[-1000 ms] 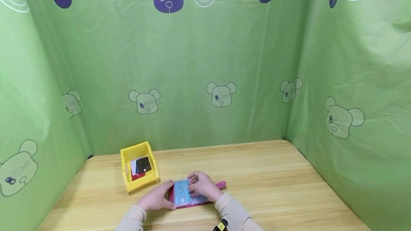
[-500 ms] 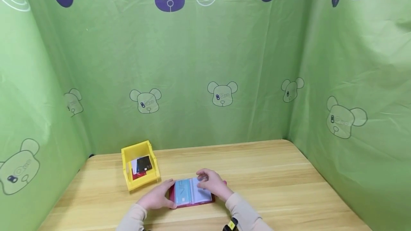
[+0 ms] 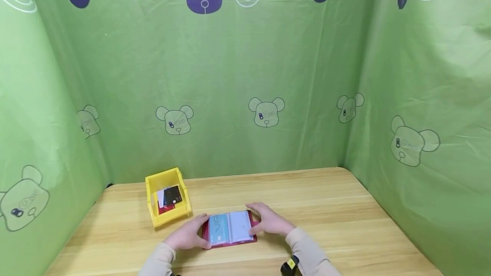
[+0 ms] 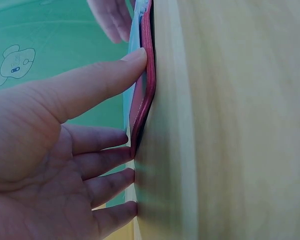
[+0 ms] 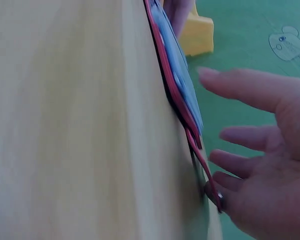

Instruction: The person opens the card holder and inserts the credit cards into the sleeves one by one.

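A red card holder (image 3: 230, 245) lies spread open on the table, its pages of plastic sleeves showing. The left page holds a blue card (image 3: 218, 229) with large letters; the right page (image 3: 241, 226) looks pale. My left hand (image 3: 186, 234) rests at the holder's left side, thumb on the near edge and fingertips by the far left corner. In the left wrist view its fingers (image 4: 102, 159) are fairly straight. My right hand (image 3: 270, 220) hovers at the holder's right edge, thumb over the page. The right wrist view shows a snap strap (image 5: 204, 165) beside its lower fingers.
A yellow bin (image 3: 171, 218) stands at the back left of the wooden table (image 3: 326, 208). Inside lie a black card (image 3: 172, 195), a white one and something red. Green printed sheeting (image 3: 230, 152) surrounds the table on three sides.
My right hand has moved right, off the pages to the holder's right edge, uncovering the pale right page. The left hand keeps its place.
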A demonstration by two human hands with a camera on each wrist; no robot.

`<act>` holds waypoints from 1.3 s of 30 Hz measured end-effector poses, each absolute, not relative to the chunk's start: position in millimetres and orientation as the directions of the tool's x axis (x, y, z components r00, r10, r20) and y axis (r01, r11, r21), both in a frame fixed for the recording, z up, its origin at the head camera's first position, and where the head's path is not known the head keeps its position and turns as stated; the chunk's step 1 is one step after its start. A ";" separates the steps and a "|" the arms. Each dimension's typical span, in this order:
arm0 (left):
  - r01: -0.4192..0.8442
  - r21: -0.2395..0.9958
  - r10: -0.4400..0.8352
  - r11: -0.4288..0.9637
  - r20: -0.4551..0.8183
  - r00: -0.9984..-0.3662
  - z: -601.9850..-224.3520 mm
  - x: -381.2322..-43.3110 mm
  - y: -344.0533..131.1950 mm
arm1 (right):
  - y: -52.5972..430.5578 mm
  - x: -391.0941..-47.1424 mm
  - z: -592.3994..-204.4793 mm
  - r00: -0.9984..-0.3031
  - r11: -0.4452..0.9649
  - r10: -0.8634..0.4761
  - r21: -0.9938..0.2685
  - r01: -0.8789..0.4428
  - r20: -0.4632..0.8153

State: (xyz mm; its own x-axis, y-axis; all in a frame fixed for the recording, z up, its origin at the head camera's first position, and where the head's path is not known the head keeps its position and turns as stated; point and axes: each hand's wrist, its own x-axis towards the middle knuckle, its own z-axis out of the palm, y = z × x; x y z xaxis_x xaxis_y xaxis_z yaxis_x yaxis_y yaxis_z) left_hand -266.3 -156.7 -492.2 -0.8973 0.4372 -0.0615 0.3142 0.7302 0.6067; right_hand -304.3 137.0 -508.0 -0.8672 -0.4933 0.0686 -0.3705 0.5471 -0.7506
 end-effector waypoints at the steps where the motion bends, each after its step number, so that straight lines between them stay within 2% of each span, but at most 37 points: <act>1: 0.313 0.607 0.437 0.730 -0.063 -0.897 -492.5 -266.4 -156.6 | 138.7 -304.0 -507.5 -0.859 0.565 -0.510 -0.734 -0.377 0.049; 8: 0.307 0.611 0.435 0.729 -0.068 -0.898 -493.8 -266.9 -155.9 | 142.1 -302.4 -507.1 -0.835 0.639 -0.547 -0.672 -0.375 -0.055; 22: 0.282 0.647 0.416 0.708 -0.060 -0.908 -489.5 -268.2 -156.5 | 145.6 -303.5 -505.2 -0.831 0.640 -0.551 -0.674 -0.369 -0.069; 30: 0.163 0.824 0.379 0.543 -0.068 -0.923 -464.5 -272.4 -180.5 | 144.0 -303.4 -506.4 -0.834 0.635 -0.547 -0.684 -0.360 -0.069; 34: 0.140 0.873 0.366 0.467 -0.047 -0.930 -451.9 -280.5 -197.1 | 143.5 -302.0 -506.3 -0.841 0.639 -0.536 -0.686 -0.347 -0.074; 39: 0.030 0.926 0.199 0.377 -0.049 -0.979 -437.1 -294.3 -210.2 | 143.4 -300.6 -504.9 -0.844 0.639 -0.530 -0.691 -0.337 -0.079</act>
State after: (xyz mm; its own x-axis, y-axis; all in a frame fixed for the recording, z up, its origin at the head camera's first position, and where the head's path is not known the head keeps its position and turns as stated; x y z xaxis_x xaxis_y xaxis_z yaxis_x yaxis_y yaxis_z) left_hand -294.3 -210.2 -437.1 -0.9788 0.1987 -0.0488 0.0304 0.3770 0.9257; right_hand -300.6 143.4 -504.9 -0.8445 -0.5298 -0.0787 -0.3367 0.6393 -0.6913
